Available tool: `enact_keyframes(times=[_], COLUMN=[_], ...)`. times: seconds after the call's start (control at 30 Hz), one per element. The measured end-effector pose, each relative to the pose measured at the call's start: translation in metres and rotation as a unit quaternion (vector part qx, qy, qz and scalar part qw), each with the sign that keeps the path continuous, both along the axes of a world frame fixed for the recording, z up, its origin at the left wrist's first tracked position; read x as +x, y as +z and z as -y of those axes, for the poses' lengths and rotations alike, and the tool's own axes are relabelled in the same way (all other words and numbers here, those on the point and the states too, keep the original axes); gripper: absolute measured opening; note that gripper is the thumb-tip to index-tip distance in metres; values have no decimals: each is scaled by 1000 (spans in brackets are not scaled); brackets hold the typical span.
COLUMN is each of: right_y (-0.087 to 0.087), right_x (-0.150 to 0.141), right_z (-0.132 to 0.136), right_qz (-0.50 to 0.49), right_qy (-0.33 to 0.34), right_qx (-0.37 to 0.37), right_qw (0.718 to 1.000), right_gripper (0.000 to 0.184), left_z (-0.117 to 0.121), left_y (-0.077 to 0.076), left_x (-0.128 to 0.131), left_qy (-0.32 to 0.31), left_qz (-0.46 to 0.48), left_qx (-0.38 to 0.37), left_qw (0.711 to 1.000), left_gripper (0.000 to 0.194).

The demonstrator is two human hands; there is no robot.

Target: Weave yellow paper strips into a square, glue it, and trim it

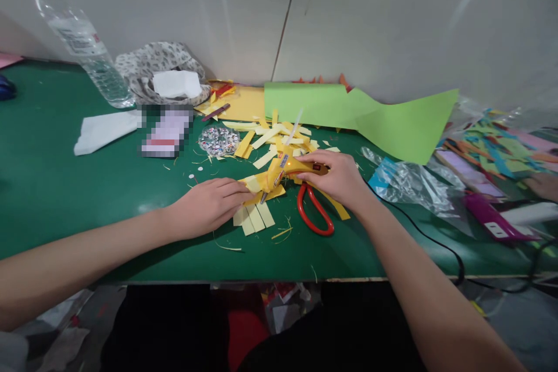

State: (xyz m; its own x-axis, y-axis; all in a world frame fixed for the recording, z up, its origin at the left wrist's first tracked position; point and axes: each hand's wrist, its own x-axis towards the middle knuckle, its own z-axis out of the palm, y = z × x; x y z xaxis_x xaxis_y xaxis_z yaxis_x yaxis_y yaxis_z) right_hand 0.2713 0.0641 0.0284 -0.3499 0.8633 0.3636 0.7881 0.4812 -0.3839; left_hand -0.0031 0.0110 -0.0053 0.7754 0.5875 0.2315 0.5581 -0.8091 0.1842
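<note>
My right hand [337,174] is wrapped round the handle of a yellow hot glue gun [285,164], with a clear glue stick rising from its back. The nozzle tilts down to the left, close to the fingers of my left hand [213,203]. Those fingers are closed on a yellow paper piece [278,192] at its left end; the fingertips are partly hidden. Just below lie several pale yellow paper strips [254,220]. Red-handled scissors [300,209] rest under the glue gun, blades hidden. Behind it is a heap of yellow paper strips [279,136].
A round tub of googly eyes [218,141], a phone [165,133], a cloth basket [161,64] and a water bottle [82,40] stand left. Green paper [383,116] leans against the wall. At right are plastic bags [418,183], a purple glue gun [492,218], a black cord [429,238] and another person's hand [543,186].
</note>
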Motion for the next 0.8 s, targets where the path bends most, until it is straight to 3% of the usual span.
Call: enact_keyframes(times=[0.37,0.6,0.8], right_y=[1,9,14], right_x=[2,13,18], right_z=[0,1,-1], right_qz=[8,1,-11], right_qy=[-1,-10,-53], right_qx=[-3,-4,1], right_qw=[1000,1000,999], right_gripper=[35,39,36], left_z=[1,0,2], left_y=[1,1,3], left_x=[0,1,3], left_qy=[-2,8,2], left_qz=[9,16,-36], left_qx=[-1,-28,26], left_qw=[1000,999,999], left_gripper=[35,25,40])
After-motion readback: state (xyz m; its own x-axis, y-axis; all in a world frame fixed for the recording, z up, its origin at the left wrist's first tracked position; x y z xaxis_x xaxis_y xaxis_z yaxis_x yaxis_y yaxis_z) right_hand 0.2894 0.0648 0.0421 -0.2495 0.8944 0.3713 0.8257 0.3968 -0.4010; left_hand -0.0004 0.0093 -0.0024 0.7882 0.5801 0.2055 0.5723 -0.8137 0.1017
